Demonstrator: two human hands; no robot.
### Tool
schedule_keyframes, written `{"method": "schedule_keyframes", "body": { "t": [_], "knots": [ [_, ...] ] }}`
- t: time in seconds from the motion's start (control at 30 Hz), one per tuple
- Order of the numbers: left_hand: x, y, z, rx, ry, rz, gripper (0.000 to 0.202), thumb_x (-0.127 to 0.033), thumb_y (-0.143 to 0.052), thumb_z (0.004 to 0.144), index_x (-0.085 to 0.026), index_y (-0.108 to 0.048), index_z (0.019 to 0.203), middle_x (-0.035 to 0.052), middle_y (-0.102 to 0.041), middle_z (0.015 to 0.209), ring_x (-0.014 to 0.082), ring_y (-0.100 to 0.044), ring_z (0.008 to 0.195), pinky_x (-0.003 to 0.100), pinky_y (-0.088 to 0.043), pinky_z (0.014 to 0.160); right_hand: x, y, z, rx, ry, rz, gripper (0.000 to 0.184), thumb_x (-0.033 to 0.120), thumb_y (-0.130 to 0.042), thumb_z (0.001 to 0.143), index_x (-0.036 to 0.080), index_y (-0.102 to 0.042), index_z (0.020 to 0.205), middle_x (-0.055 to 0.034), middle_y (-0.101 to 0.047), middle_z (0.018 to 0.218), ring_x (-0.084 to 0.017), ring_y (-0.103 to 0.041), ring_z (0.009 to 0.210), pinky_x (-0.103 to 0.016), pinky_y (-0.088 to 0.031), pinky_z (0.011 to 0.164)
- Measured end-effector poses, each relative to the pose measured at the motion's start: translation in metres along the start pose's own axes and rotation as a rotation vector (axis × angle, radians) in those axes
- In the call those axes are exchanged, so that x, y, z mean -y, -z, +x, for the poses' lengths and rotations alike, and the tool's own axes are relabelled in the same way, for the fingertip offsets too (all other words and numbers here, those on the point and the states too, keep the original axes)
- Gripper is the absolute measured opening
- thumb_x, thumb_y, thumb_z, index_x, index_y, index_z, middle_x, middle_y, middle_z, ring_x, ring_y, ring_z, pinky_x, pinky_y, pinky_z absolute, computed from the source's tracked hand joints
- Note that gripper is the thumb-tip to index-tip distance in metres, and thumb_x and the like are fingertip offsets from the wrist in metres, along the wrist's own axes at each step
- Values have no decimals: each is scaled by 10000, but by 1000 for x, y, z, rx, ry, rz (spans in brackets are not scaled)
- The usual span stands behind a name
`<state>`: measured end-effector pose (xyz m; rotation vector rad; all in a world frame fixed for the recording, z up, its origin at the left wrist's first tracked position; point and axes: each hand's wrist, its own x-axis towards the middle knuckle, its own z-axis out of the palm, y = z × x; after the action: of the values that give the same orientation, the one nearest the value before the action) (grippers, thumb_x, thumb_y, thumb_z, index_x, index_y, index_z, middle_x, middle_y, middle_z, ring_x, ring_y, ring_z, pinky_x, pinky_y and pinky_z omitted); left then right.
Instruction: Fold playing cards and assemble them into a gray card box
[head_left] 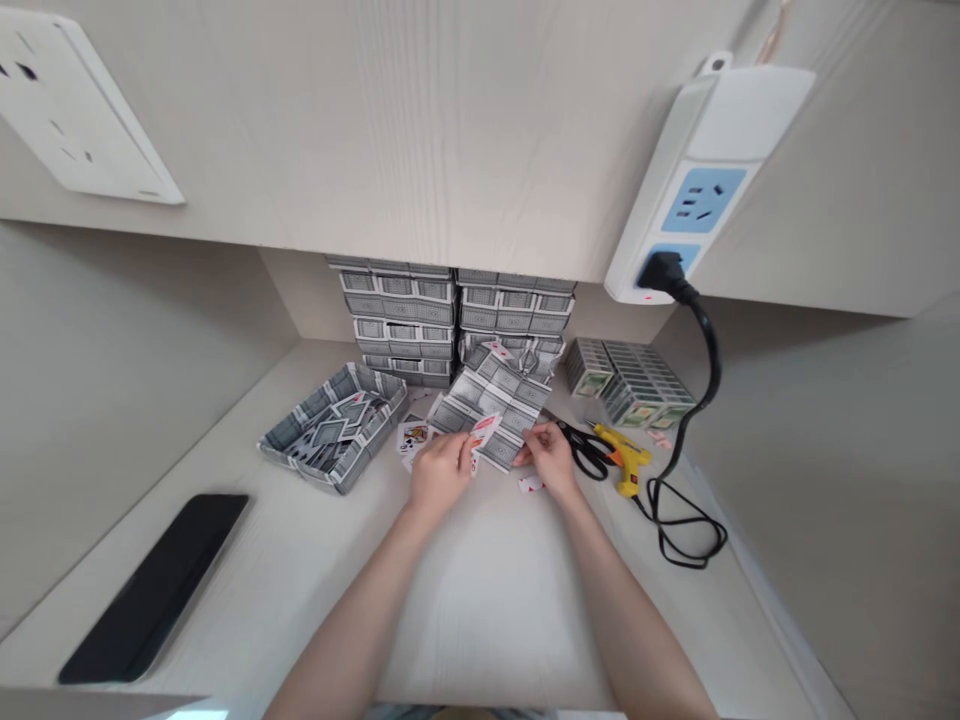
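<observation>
A flat panel of joined playing cards [496,395], grey backs showing, is tilted up in front of the stacks. My right hand [549,456] pinches its lower right corner. In my left hand [440,470] is a playing card [485,430], held between thumb and fingers in front of the panel's lower left edge. Loose playing cards [412,436] lie face up beside and partly under my left hand. Another card [530,484] shows beneath my right hand. Black-handled scissors [589,452] and a yellow glue gun [624,456] lie just right of that hand.
An open tray made of cards [341,475] holds loose cards at left. Similar trays [401,305] stand stacked at the back. Card boxes [634,385] sit back right. A black slab [157,585] lies front left. The cord [709,350] hangs from a power strip [705,190].
</observation>
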<state>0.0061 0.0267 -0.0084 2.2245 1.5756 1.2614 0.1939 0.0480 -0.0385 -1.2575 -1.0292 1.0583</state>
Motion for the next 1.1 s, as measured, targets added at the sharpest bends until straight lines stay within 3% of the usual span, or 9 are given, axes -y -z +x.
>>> {"method": "schedule_keyframes", "body": {
  "t": [0.13,0.33,0.53,0.8,1.1],
  "knots": [
    [-4,-6,-2,82,60,120,245,-268,-393,833,-162,-611,794,70,-637,699,158,-562,651,246,-362,606,-2,-2,-1,-27,11,-21,306,432,-605,663,225,-407,770,42,-575,417,-203,-585,368,-299,-481,380],
    [-1,-17,0,75,265,-264,247,-336,-400,823,-168,-552,722,2,-582,616,121,-513,563,208,-352,531,-4,-5,-2,-88,25,7,313,402,-631,642,229,-402,764,52,-565,460,-190,-580,386,-308,-488,393],
    [-7,-27,-5,43,333,-498,216,-345,-405,815,-175,-523,753,6,-595,693,128,-528,635,216,-384,576,-1,-10,-4,-43,22,98,250,339,-663,590,216,-467,687,13,-578,650,-183,-608,601,-303,-521,468],
    [3,-36,3,110,425,-650,197,-311,-453,770,-158,-514,663,-8,-580,621,126,-533,599,220,-405,552,7,-14,-11,206,-121,296,244,386,-661,619,168,-610,718,-36,-662,722,-199,-631,714,-329,-520,640],
    [11,-35,4,107,433,-714,235,-347,-498,751,-133,-587,711,23,-636,674,135,-567,607,227,-432,548,21,-16,-18,359,-242,364,323,443,-590,710,172,-609,884,-74,-680,845,-204,-636,836,-327,-525,704]
  ]
}}
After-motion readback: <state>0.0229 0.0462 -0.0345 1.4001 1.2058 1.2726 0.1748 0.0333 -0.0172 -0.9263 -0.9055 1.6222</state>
